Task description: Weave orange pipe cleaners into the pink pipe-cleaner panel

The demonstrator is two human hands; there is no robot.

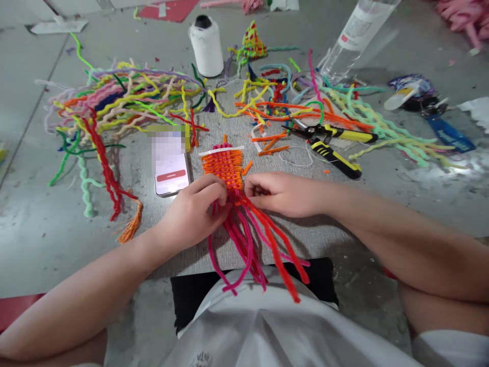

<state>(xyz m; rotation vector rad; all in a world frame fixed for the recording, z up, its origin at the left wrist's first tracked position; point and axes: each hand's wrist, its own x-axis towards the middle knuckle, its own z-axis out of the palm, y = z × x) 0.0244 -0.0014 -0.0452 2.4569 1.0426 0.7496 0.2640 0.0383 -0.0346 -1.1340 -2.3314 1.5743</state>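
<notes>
Left hand (204,206): was closed on fuzzy magenta strands (239,239), apart from the right.
Right hand (269,193): had curled fingers at the weave's lower right; its grip could not be told.
Orange-and-magenta woven panel (223,168): lay flat between and just beyond the hands.
White-screened phone (171,171): rested beyond the left hand.
Yellow-and-black-handled pliers (332,142): lay beyond the right.

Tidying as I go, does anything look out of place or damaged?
Orange offcuts lie scattered beside the woven piece, and a loose white thread loops untidily by the pliers, where it might snag. No damage or spill shows.
</notes>
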